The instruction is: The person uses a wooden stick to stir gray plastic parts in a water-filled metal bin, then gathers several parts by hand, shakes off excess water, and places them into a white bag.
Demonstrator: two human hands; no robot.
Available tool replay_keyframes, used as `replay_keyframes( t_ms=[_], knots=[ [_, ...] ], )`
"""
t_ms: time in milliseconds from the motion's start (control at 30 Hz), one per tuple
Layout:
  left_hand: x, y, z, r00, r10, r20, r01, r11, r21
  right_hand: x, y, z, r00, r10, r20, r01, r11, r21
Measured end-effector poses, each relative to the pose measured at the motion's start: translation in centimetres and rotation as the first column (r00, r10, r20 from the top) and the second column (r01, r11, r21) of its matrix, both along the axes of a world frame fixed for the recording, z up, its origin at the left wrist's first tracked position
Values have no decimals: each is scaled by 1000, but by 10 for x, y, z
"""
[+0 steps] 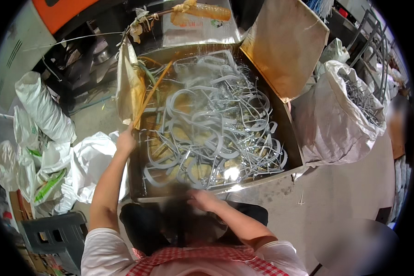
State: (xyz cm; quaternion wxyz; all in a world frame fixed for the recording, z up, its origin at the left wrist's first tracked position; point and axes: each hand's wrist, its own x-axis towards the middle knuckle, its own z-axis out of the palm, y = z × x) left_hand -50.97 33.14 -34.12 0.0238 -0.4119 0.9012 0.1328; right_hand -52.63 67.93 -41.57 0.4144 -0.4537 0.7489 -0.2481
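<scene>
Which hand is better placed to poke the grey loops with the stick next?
Probably the left hand: it holds the stick, which slants over the tub, near the loops. The right hand is by the front edge, away from the stick.

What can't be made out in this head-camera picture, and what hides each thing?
All in the head view:
Right hand: its fingertips are blurred, so any grip is unclear.
Metal tray: much of its floor is covered by grey strips.
White sack at right: lower contents hidden by its wall.
Round shape at lower right: too blurred to identify.
Checked apron: cut off by the lower edge.
</scene>
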Motion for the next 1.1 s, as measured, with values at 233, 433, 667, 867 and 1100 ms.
replay_keyframes(
  t_ms=[233, 433, 667, 867, 1100],
  knots=[
    [22, -37, -30, 907, -284, 311, 282, 958, 52, -55, -6, 4, 1000, 4, -22, -5, 998, -70],
    [139, 1, 9, 979, -166, 116, 163, 986, 30, -50, -19, -9, 986, -167, 29, 168, 950, -263],
    [120, 78, 69, 994, -103, -44, 104, 994, 20, -33, -12, 19, 997, -32, 64, 45, 974, -221],
    [-15, 110, 33, 924, -380, 30, 381, 925, -7, -38, -1, 5, 992, -118, -41, 107, 972, -209],
    [8, 114, -6, 897, -372, 240, 384, 923, -4, -51, 28, 17, 976, -214, -24, 202, 949, -242]
  ],
)
